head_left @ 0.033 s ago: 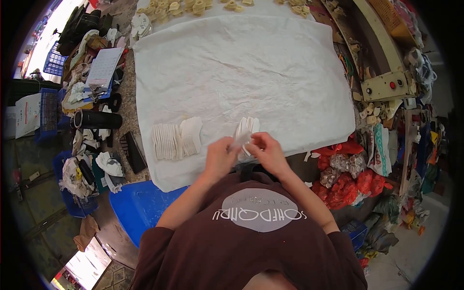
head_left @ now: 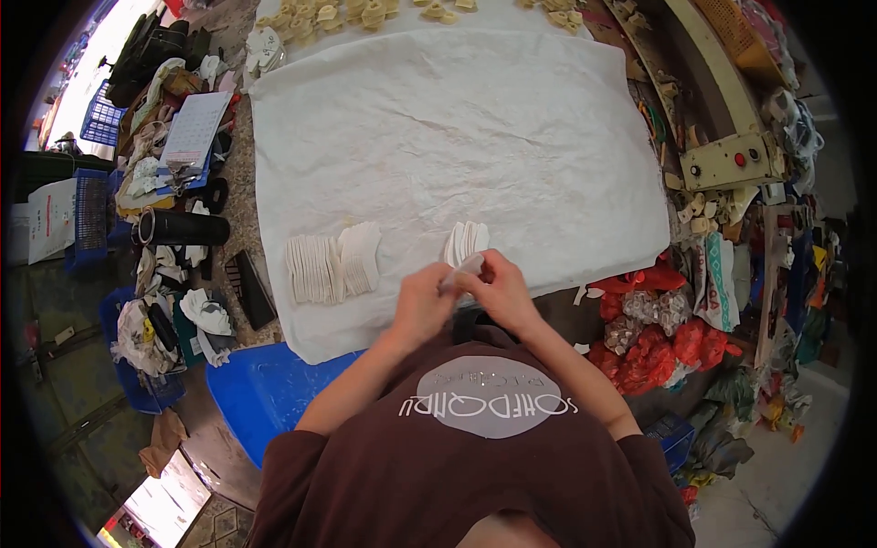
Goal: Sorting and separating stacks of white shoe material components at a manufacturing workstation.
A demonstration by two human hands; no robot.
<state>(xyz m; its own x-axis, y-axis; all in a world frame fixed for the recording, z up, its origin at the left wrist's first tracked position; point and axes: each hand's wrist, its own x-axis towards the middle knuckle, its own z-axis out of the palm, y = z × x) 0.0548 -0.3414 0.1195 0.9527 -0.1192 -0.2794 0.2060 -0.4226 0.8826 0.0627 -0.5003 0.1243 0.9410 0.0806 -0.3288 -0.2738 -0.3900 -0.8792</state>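
Close in front of my body, my left hand [head_left: 423, 299] and my right hand [head_left: 501, 294] meet at the near edge of a white cloth [head_left: 457, 128]. Between their pinched fingers is a small, thin white piece [head_left: 470, 266], partly hidden, its kind unclear. Just beyond the fingers a short row of similar white flat pieces [head_left: 467, 239] lies overlapped on the cloth. Farther left, a longer row of white flat pieces [head_left: 312, 269] stands packed side by side, touching a second fanned row [head_left: 360, 258].
Yellowish moulded pieces [head_left: 373, 13] lie along the far edge. Left of the cloth are a black bottle [head_left: 183, 226], a clipboard [head_left: 194, 137] and a blue plastic surface [head_left: 251, 393]. On the right are a machine control box [head_left: 734, 161] and red plastic bags [head_left: 644, 340].
My left hand has shifted slightly to the right, toward my right hand. The white piece between my fingers has turned a little. The rows on the cloth look the same.
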